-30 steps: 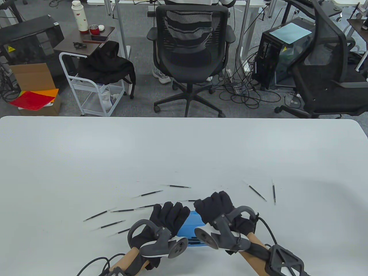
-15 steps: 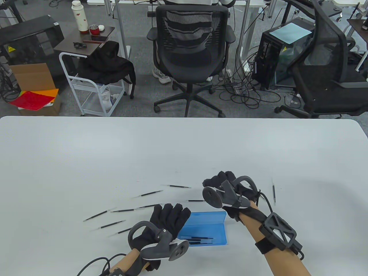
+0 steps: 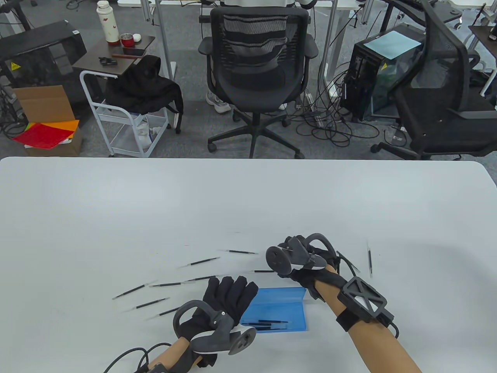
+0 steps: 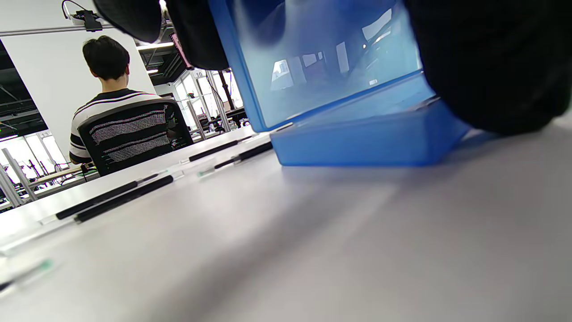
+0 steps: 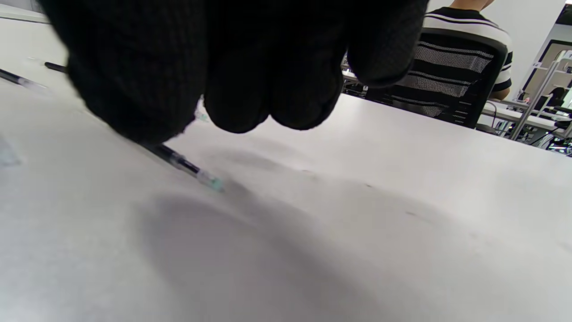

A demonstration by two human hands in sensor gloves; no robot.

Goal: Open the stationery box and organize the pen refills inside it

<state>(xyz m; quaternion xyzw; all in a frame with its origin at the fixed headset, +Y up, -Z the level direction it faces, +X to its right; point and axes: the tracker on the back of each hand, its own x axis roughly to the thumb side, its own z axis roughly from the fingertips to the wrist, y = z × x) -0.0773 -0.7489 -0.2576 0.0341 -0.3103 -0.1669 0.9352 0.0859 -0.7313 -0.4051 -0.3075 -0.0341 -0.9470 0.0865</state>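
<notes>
Bright, even overhead light; soft shadows under both hands. Wrist views blur up close; the table (image 3: 248, 202) bows slightly at its edges.

Beyond the white bench (image 3: 248, 202) stands a black mesh office chair (image 3: 258, 66), with a second black chair (image 3: 446, 89) at the right. A computer tower (image 3: 374, 77) sits among tangled cables on the grey carpet. At the left, a white cart (image 3: 124, 116) carries a black bag, beside a small dark side table holding a white flask (image 3: 107, 21) and a cardboard box (image 3: 44, 105) with red and orange sheets.
</notes>
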